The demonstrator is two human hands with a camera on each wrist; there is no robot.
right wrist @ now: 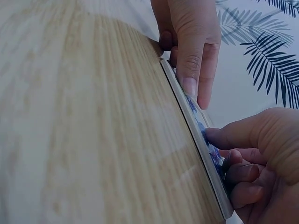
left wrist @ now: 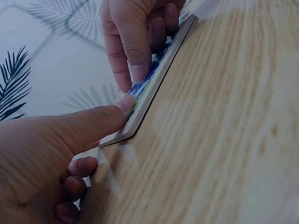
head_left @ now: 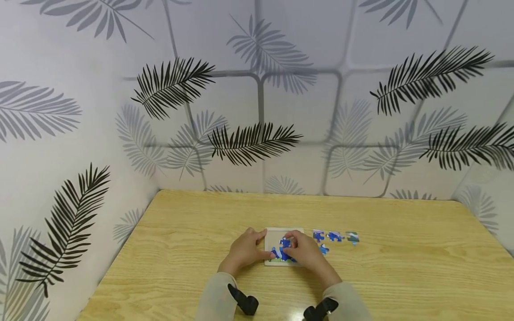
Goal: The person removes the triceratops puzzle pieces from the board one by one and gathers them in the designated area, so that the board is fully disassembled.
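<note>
Beige tray [head_left: 275,238]: 1 | visible loose pieces [head_left: 333,236]: 4 | left hand [head_left: 246,248] spread against tray | right hand [head_left: 306,250] pinching 1 blue piece [head_left: 285,243]

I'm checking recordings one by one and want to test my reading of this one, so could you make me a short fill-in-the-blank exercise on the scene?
1. The left hand touches the puzzle pieces in the tray with its ____.
2. The main colour of those pieces is ____.
3. In the head view, the loose pieces lie on the table to the ____ of the tray.
4. The devices at the two wrists are ____ in colour.

Missing words: thumb; blue; right; black.
</note>
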